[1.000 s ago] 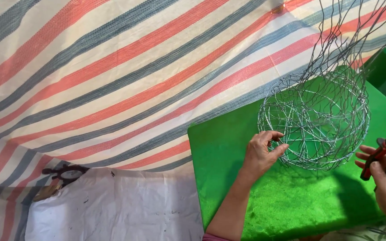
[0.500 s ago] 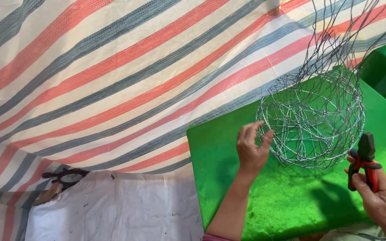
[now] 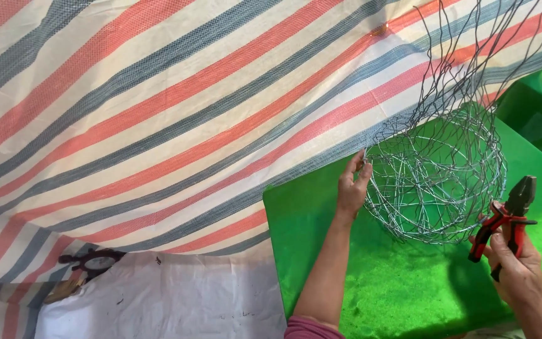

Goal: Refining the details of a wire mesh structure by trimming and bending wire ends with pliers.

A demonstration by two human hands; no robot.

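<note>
Two grips: left hand on the wire ball, right hand round red-handled pliers, wire ends cropped.

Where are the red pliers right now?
The red-handled black pliers are in the right hand, low on the right of the head view, just beside the round silver wire-mesh ball, over the green mat.

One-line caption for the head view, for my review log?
Left hand steadies a round wire-mesh ball on a green board while the right hand holds red-handled pliers beside it.
</note>
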